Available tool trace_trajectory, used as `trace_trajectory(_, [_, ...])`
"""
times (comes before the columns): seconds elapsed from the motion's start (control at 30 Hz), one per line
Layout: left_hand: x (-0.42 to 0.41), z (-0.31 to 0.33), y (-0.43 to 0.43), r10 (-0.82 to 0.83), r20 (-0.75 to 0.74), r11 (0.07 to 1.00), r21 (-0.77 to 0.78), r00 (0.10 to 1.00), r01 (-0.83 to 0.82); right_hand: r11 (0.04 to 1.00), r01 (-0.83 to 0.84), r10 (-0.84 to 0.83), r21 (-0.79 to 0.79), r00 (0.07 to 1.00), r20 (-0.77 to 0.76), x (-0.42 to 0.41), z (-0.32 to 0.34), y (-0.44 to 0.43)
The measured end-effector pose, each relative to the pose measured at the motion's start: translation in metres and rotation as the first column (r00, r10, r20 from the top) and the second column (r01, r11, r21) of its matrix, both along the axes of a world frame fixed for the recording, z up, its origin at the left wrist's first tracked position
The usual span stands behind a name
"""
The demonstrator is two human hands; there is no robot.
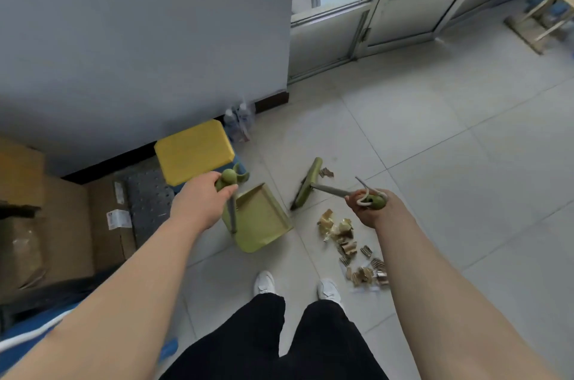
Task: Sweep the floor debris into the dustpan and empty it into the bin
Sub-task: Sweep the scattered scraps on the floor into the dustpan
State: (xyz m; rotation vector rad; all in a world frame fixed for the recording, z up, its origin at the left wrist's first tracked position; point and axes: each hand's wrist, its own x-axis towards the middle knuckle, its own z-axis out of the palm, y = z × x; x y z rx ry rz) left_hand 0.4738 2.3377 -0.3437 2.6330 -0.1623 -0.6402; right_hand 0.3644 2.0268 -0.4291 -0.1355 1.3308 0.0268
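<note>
Now debris (354, 250) btwn hands, floor-level.

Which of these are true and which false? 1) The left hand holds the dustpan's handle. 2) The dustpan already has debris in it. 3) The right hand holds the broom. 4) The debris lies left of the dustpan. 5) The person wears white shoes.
1) True: the left hand grips the handle of the dustpan.
2) False: the dustpan looks empty.
3) True: the right hand holds the broom.
4) False: most of the debris lies right of the dustpan, by the right shoe.
5) True: both shoes are white.
</note>
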Motion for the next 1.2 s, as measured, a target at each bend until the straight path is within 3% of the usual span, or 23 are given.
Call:
trace_trajectory(0.2, [0.012, 0.004, -0.004, -0.054, 0.002, 0.998, -0.018, 0.999, 0.054, 0.985, 0.17, -0.171, -0.019, 0.984, -0.05, -0.02, 0.002, 0.003])
trace_trajectory(0.43, [0.025, 0.008, -0.014, -0.097, 0.031, 0.995, -0.015, 0.995, 0.098, 0.993, 0.086, -0.085, -0.077, 0.996, 0.022, -0.002, 0.023, 0.008])
trace_trajectory(0.57, [0.033, 0.007, -0.025, -0.109, 0.028, 0.994, 0.001, 0.994, 0.109, 0.991, 0.122, -0.115, -0.059, 0.986, 0.118, 0.017, 0.023, 0.002])
trace_trajectory(0.7, [0.04, 0.009, -0.04, -0.079, 0.025, 0.997, 0.006, 0.997, 0.079, 0.999, 0.023, -0.013, -0.043, 0.976, 0.217, 0.043, 0.024, 0.0])
trace_trajectory(0.87, [0.053, 0.013, -0.065, -0.05, 0.015, 0.999, 0.0, 0.999, 0.05, 0.992, -0.119, 0.125, -0.04, 0.971, 0.206, 0.081, 0.022, -0.011])
trace_trajectory(1.1, [0.071, 0.011, -0.104, 0.002, 0.023, 1.0, 0.025, 1.0, -0.002, 0.992, -0.113, 0.1, 0.052, 0.971, 0.218, 0.116, -0.003, -0.049])
trace_trajectory(1.2, [0.077, 0.006, -0.12, -0.002, 0.008, 0.999, 0.034, 1.0, 0.002, 0.999, 0.009, -0.018, 0.047, 0.983, 0.185, 0.109, -0.007, -0.076])
